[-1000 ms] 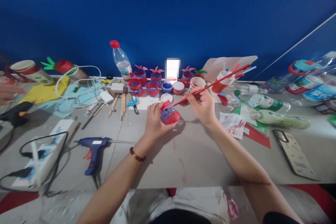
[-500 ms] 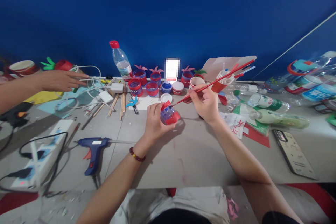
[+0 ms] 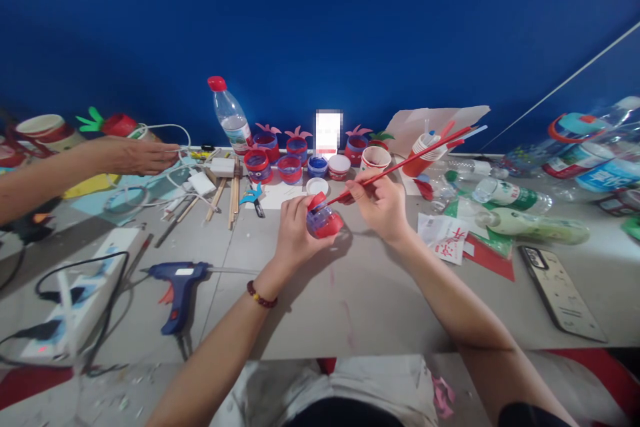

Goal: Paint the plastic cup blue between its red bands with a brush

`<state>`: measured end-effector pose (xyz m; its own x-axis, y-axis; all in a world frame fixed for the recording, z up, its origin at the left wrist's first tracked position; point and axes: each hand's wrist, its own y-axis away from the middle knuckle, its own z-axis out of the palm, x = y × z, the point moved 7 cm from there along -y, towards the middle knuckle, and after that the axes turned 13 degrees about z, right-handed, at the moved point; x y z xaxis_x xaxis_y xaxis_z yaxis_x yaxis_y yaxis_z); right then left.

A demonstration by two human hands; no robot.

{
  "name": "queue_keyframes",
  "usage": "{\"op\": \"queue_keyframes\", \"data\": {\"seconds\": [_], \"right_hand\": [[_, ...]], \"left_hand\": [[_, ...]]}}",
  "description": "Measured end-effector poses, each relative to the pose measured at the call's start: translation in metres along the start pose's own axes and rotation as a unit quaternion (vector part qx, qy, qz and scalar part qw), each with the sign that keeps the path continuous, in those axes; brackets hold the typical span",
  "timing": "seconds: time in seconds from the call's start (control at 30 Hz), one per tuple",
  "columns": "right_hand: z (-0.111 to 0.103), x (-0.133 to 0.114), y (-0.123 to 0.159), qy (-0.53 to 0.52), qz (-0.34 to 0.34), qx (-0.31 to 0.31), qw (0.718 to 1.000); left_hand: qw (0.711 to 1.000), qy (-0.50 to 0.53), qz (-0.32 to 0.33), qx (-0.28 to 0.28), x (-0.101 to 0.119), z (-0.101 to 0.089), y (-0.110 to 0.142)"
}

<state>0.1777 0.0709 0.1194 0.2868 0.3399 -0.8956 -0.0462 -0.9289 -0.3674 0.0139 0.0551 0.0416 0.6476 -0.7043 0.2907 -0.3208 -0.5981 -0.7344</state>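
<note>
My left hand (image 3: pixel 300 232) is wrapped round a small clear plastic cup with red bands (image 3: pixel 323 219), held tilted just above the table. Blue paint shows on part of its clear wall. In my right hand (image 3: pixel 383 203) is a long red-handled paintbrush (image 3: pixel 417 155), pinched low near its tip. That tip touches or nearly touches the cup's upper edge. Beyond my hands stand an open jar of blue paint (image 3: pixel 318 167), a white-lidded jar (image 3: pixel 339 167), a loose white lid (image 3: pixel 317 187) and a paper cup (image 3: pixel 375 159). Several red-and-blue painted cups (image 3: pixel 290 169) stand behind.
At left another person's hand (image 3: pixel 135 157) reaches over white cables (image 3: pixel 173 177). A blue glue gun (image 3: pixel 183 287) and a power strip (image 3: pixel 90 287) lie nearer. Plastic bottles (image 3: pixel 510 195), a cup of straws and brushes (image 3: pixel 425 150) and a phone (image 3: pixel 563 293) are at right.
My right hand has shifted slightly left and down with the paintbrush, towards the cup. The cup has turned a little in my left hand. The other person's hand has moved right.
</note>
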Motion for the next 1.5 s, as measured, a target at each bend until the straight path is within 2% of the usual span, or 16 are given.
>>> {"op": "queue_keyframes", "data": {"seconds": [0.4, 0.53, 0.73, 0.87, 1.2, 1.33, 1.5], "right_hand": [[-0.018, 0.003, -0.007, 0.028, -0.015, 0.042, 0.999], [-0.023, 0.003, -0.008, -0.018, -0.019, 0.053, 0.998], [-0.010, 0.014, -0.003, -0.070, 0.043, 0.013, 0.997], [-0.002, 0.009, 0.001, -0.051, 0.023, 0.001, 0.998], [-0.017, 0.009, -0.011, -0.037, 0.013, 0.037, 0.999], [-0.025, 0.008, -0.012, -0.074, 0.008, 0.061, 0.995], [-0.016, 0.013, -0.007, -0.109, 0.051, 0.021, 0.992]], "left_hand": [[1.000, 0.001, 0.007, 0.008, 0.001, -0.003, 0.000], [1.000, 0.002, 0.007, 0.012, 0.001, -0.004, -0.002], [1.000, -0.004, 0.008, 0.014, 0.000, -0.003, 0.000], [1.000, -0.004, 0.013, 0.018, 0.000, -0.004, 0.000], [1.000, -0.009, 0.016, 0.025, -0.001, -0.006, 0.000], [1.000, -0.010, 0.011, 0.023, 0.000, -0.006, 0.000], [1.000, -0.009, 0.016, 0.025, 0.001, -0.005, -0.001]]}}
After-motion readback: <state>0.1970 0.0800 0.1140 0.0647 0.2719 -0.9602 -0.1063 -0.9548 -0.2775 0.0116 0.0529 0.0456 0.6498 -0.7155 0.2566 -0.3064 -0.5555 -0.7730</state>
